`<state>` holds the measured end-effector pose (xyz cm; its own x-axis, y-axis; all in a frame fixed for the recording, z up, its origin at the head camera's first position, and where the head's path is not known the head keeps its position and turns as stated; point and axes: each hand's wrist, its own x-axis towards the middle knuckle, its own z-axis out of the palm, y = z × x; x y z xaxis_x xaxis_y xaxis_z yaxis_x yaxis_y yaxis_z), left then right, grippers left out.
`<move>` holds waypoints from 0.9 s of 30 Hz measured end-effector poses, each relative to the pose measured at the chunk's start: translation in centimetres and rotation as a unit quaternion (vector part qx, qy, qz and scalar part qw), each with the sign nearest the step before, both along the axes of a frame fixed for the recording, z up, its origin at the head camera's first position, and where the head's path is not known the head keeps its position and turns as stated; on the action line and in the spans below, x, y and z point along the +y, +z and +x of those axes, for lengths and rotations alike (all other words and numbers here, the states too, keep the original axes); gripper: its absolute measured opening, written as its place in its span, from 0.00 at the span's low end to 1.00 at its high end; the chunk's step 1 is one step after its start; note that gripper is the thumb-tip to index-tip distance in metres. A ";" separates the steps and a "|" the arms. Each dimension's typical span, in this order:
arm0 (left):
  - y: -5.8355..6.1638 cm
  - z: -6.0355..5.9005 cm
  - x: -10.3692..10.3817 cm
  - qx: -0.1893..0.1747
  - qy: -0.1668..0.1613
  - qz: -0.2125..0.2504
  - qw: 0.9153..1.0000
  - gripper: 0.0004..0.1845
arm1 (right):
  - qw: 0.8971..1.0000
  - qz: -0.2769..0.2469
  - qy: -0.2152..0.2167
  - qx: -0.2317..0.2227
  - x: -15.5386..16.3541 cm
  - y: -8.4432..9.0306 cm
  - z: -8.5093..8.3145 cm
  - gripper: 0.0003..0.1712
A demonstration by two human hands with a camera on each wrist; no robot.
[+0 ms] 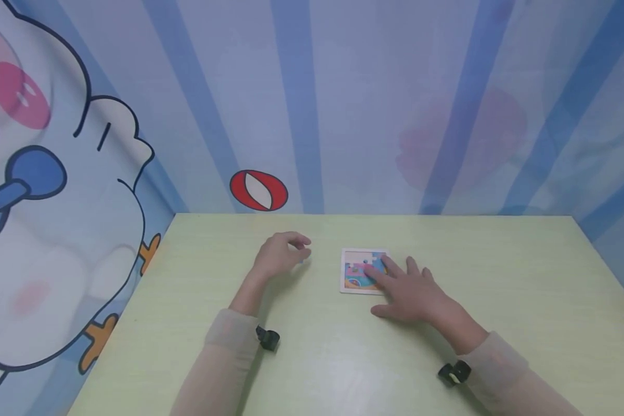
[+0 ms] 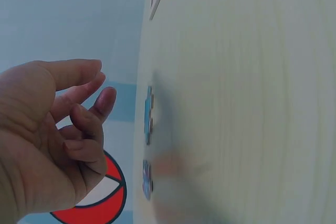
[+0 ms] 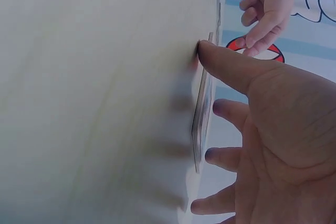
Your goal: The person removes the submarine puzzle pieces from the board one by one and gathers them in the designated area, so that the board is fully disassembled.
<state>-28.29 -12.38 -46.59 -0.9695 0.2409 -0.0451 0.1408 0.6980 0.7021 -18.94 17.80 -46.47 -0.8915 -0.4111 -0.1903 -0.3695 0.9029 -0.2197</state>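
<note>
**Resting fingers on a small puzzle**

Lying flat, the right hand has its straight fingers spread over the near right part of the puzzle board, thumb against the bench. The left hand hovers just left of the board, fingers loosely curled, gripping nothing. Two loose blue pieces lie on the bench by its fingertips. Striped cartoon curtains surround the bench.
</note>
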 end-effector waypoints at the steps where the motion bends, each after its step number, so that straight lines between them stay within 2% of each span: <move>1: -0.1 0.0 0.4 -0.001 0.000 -0.001 1.000 0.13 | 1.000 -0.002 0.001 0.002 0.0 0.1 0.2 0.48; 12: -0.3 0.4 4.7 -0.007 -0.029 -0.016 0.999 0.14 | 1.000 -0.006 0.008 -0.008 0.2 0.2 1.9 0.47; 18: -0.3 0.4 7.2 -0.012 -0.050 -0.027 0.998 0.14 | 1.000 0.002 0.011 -0.012 0.2 0.0 2.3 0.47; 27: -1.2 0.4 9.7 -0.011 -0.089 -0.035 0.995 0.13 | 1.000 -0.001 0.011 -0.025 0.2 0.3 2.4 0.46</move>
